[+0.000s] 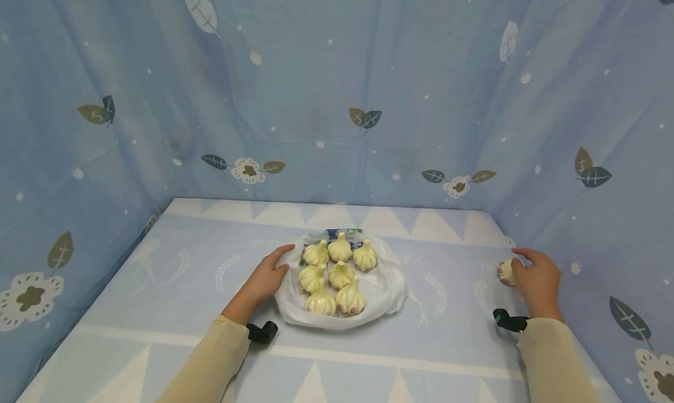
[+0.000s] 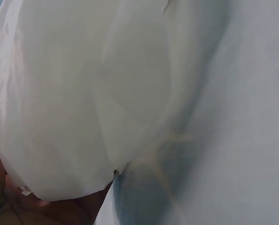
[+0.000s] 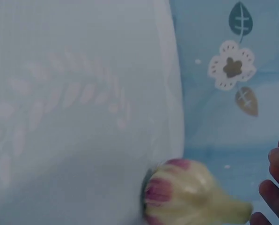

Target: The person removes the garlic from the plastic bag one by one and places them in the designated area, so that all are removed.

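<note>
Several pale garlic bulbs (image 1: 340,275) with purple-tinged bases lie in a white plastic bag (image 1: 295,316), its rim spread wide. My left hand (image 1: 265,281) rests against the bag's left side, thumb and fingers apart. The left wrist view shows the bag's bulging white wall (image 2: 83,93) covering part of that hand. At the table's right edge, a single garlic bulb (image 1: 506,272) sits beside my right hand (image 1: 540,281). In the right wrist view, a gap separates the fingers (image 3: 275,199) from the stem of this garlic bulb (image 3: 188,194).
The table is covered by a pale blue and white patterned cloth (image 1: 463,356). Blue curtains (image 1: 326,87) with leaf and flower prints hang behind it and at both sides. Black straps with mounts (image 1: 262,332) sit at both wrists.
</note>
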{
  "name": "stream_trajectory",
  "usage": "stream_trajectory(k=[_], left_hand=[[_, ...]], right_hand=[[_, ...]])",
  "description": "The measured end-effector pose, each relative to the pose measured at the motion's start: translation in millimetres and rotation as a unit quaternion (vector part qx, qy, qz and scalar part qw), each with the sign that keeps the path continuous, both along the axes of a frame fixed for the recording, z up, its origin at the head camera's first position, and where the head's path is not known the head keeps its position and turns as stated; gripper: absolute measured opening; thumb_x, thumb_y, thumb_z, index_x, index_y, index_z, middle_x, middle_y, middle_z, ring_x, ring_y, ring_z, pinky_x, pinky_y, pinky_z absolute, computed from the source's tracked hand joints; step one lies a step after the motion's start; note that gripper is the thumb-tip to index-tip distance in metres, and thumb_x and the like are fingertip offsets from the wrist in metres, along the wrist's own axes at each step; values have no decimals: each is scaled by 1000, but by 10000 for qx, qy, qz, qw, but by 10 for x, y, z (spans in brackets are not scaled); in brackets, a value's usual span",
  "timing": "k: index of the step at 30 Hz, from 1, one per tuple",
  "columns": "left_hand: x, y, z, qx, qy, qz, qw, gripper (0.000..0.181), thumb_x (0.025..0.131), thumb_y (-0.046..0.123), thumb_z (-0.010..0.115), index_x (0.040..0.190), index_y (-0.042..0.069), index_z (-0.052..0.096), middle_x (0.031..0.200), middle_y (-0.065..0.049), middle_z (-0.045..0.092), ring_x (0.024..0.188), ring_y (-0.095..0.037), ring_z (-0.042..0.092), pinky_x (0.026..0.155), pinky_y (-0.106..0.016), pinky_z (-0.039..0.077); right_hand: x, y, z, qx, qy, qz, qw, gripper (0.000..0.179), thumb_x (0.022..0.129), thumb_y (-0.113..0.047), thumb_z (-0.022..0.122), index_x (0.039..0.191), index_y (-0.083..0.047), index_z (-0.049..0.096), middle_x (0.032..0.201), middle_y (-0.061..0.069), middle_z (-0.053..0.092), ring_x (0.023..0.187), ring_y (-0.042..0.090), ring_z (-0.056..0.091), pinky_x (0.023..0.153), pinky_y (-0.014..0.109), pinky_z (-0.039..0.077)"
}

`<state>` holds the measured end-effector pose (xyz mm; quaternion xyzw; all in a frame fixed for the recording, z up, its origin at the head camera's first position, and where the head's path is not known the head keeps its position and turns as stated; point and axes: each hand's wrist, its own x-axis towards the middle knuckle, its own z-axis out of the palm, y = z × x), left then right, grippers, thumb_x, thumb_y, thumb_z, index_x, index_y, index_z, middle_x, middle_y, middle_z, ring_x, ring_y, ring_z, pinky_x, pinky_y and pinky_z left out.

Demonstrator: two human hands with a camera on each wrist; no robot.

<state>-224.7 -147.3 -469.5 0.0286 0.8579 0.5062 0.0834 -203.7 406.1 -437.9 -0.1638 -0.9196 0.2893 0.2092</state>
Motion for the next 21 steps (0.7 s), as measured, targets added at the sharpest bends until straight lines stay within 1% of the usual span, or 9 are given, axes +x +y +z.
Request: stream_trajectory(k=[4, 7, 14, 17, 21], left_hand=[[-2, -10, 8, -8, -14, 7, 10000, 51, 102, 12, 41, 150, 24, 35, 161, -13, 23, 149, -35, 15, 119, -59, 17], [-7, -16, 6, -17, 9, 18, 10000, 51, 101, 11, 41, 150, 24, 35, 160, -13, 24, 149, -35, 16, 119, -58, 16], [-12, -38, -5, -90, 64, -10, 9999, 50, 102, 10, 38, 150, 24, 36, 159, -13, 26, 149, -35, 18, 119, -57, 17], [-12, -45, 10, -77, 99, -27, 9999, 49, 102, 10, 38, 149, 24, 37, 159, -13, 28, 148, -35, 19, 119, -57, 18], [-8, -62, 22, -102, 121, -26, 9999, 49, 102, 9, 37, 149, 23, 38, 158, -14, 29, 148, -35, 20, 119, -57, 19]], right_hand=[[8, -152, 130, 287, 100, 238, 9993, 34, 96, -14, 50, 125, 0, 62, 136, 29, 52, 126, 50, 44, 101, 63, 37], [1, -274, 198, 387, 98, 381, 9985, 33, 96, -12, 52, 125, -1, 63, 136, 29, 51, 128, 49, 43, 103, 62, 37], [-62, -522, 211, 628, 100, 895, 9940, 33, 93, -11, 58, 124, -2, 62, 136, 28, 51, 127, 50, 43, 101, 66, 36], [-99, -640, 228, 588, 18, 1100, 9922, 34, 93, -11, 60, 126, -3, 61, 137, 27, 50, 128, 49, 43, 101, 66, 36], [-120, -808, 255, 466, -254, 1388, 9889, 36, 93, -13, 60, 128, -6, 59, 141, 24, 47, 130, 48, 42, 101, 64, 39]])
